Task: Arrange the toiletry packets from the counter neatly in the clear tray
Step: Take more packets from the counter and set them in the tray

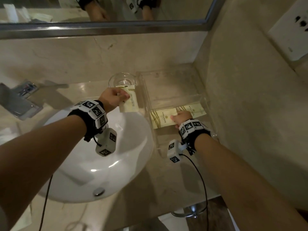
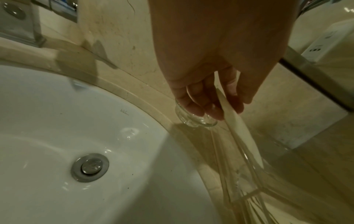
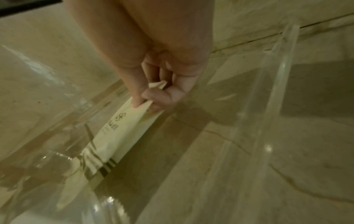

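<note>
Packets (image 1: 129,102) in both hands' grip

You can't read much here. The packet (image 3: 122,128) in your right hand (image 3: 164,63) carries a round floral logo with small print under it, too blurred to read. The sink basin (image 2: 57,121) shows a faint script mark near its rim, illegible. Your wrist bands (image 1: 95,110) bear black-and-white square code markers, no letters or numbers.
</note>
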`<act>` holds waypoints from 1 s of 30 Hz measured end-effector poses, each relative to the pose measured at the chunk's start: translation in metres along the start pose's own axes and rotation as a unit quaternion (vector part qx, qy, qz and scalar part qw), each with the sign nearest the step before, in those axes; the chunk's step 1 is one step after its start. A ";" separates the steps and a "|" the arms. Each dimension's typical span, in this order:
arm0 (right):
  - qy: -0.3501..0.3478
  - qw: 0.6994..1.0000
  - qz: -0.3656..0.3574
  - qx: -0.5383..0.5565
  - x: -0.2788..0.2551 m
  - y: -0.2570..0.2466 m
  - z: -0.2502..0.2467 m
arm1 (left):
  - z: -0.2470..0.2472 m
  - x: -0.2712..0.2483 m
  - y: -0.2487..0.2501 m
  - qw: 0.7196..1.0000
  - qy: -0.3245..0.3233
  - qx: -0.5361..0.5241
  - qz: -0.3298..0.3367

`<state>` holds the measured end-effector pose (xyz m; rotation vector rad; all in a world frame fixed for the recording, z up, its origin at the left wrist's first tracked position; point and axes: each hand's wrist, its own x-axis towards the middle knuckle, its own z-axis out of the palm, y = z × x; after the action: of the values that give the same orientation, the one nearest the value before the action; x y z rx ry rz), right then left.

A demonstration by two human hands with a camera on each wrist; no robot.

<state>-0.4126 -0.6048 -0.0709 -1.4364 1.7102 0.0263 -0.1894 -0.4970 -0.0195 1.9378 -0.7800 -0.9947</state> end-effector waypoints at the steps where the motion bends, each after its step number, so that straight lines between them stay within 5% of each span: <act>1: 0.001 1.000 0.002 0.023 0.001 -0.001 0.001 | 0.001 0.000 0.000 1.000 0.000 -0.002 0.000; 5: -0.009 0.991 0.026 0.129 -0.002 -0.008 0.006 | 0.004 0.001 -0.001 1.000 -0.006 -0.005 -0.003; 13: 0.026 0.992 0.009 0.127 -0.006 -0.009 0.008 | 0.004 0.002 0.002 1.000 -0.025 0.006 0.016; 23: 0.087 0.988 -0.064 -0.106 -0.038 -0.018 -0.021 | 0.012 -0.009 0.034 0.994 -0.072 -0.024 0.078; 30: -0.012 0.984 -0.117 0.135 -0.051 -0.022 -0.033 | 0.036 -0.025 0.064 0.974 -0.123 0.061 0.179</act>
<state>-0.4176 -0.5893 -0.0084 -1.4146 1.4523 -0.3038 -0.2429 -0.5223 0.0312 1.7078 -1.3073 -0.9895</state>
